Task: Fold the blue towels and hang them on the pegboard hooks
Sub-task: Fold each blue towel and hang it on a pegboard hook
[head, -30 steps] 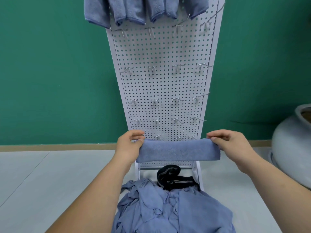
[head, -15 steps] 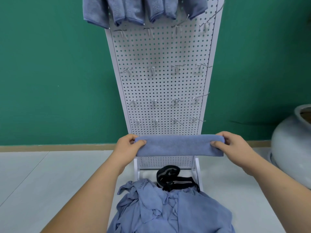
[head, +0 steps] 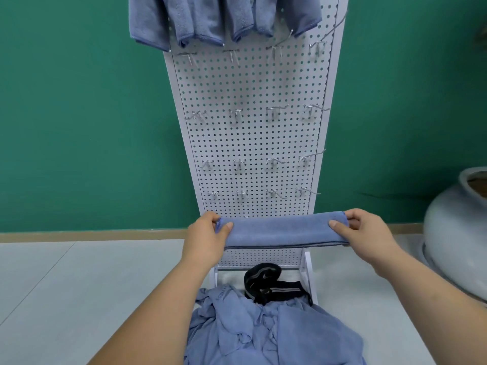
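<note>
A folded blue towel (head: pixel 282 231) is stretched flat and level in front of the lower part of the white pegboard (head: pixel 253 138). My left hand (head: pixel 208 233) pinches its left end, thumb on top. My right hand (head: pixel 366 233) pinches its right end the same way. Several folded blue towels (head: pixel 210 17) hang from the top row of hooks. Rows of bare metal hooks (head: pixel 274 111) stick out below them. A heap of loose blue towels (head: pixel 266 330) lies on the floor under my arms.
A black strap with grey stripes (head: pixel 268 283) lies at the pegboard's foot, behind the heap. A large grey ceramic pot (head: pixel 458 233) stands on the floor at the right. A green wall is behind the board, pale floor on both sides.
Both hands have rolled the towel over and lifted it slightly. My thumbs now lie on top of the towel's ends.
</note>
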The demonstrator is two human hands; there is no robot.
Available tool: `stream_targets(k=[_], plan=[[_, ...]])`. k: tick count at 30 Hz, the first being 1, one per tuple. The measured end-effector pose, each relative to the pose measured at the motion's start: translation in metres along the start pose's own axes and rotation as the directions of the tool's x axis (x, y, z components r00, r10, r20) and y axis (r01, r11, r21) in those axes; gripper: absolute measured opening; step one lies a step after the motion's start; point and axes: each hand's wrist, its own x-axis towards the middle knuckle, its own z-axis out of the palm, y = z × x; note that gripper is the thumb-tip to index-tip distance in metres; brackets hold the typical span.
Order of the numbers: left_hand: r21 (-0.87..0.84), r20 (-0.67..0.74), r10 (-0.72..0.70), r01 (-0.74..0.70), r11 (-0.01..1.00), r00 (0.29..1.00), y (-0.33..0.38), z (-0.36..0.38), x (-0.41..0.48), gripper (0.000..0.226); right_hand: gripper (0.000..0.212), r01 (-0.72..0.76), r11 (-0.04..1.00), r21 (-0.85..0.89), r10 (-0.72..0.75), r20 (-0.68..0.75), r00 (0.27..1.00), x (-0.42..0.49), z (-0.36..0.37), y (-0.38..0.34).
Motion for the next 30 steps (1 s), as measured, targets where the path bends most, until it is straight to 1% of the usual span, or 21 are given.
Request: stream_targets(k=[2,4,8,11,14,16,18,22,25,27,30], plan=[[0.012,0.004,-0.009,0.009,1.0,1.0,0.007,0.008,-0.007,0.022,0.017,-0.011,0.999,-0.048,0.01,-0.002,1.0,-0.002,0.009,-0.001],[-0.013,-0.005,-0.02,0.02,1.0,1.0,0.013,0.014,-0.012,0.023,0.016,0.007,0.996,-0.09,-0.009,-0.024,1.0,-0.006,0.015,-0.007],[-0.196,-0.025,-0.043,0.037,0.98,0.999,0.032,0.021,-0.017,0.022,0.015,0.077,0.995,-0.068,-0.083,-0.087,0.993,-0.021,0.027,-0.029],[-0.337,0.024,-0.043,0.049,0.94,0.999,0.045,0.028,-0.023,0.019,0.018,0.128,0.991,-0.049,-0.131,-0.076,0.988,-0.036,0.038,-0.043],[-0.445,0.15,0.004,0.064,0.894,0.989,0.055,0.034,-0.033,0.032,0.022,0.145,0.988,0.059,-0.147,0.026,0.989,-0.05,0.053,-0.05],[-0.505,0.232,0.038,0.087,0.859,0.972,0.061,0.037,-0.039,0.038,0.026,0.131,0.979,0.158,-0.15,0.114,0.982,-0.056,0.061,-0.051],[-0.575,0.271,0.053,0.118,0.81,0.961,0.066,0.036,-0.042,0.044,0.026,0.091,0.967,0.238,-0.13,0.154,0.979,-0.059,0.065,-0.053],[-0.62,0.286,0.042,0.152,0.77,0.957,0.071,0.029,-0.043,0.049,0.013,-0.004,0.924,0.383,-0.047,0.125,0.991,-0.06,0.06,-0.057],[-0.643,0.299,0.052,0.161,0.748,0.953,0.074,0.026,-0.044,0.051,0.023,-0.076,0.87,0.487,-0.001,0.157,0.988,-0.062,0.053,-0.061],[-0.654,0.319,0.086,0.153,0.741,0.944,0.08,0.022,-0.048,0.043,0.029,-0.07,0.864,0.498,-0.015,0.165,0.986,-0.066,0.048,-0.066],[-0.662,0.301,0.115,0.12,0.74,0.947,0.093,0.018,-0.054,0.044,0.035,0.028,0.889,0.457,-0.105,0.144,0.984,-0.076,0.042,-0.075]])
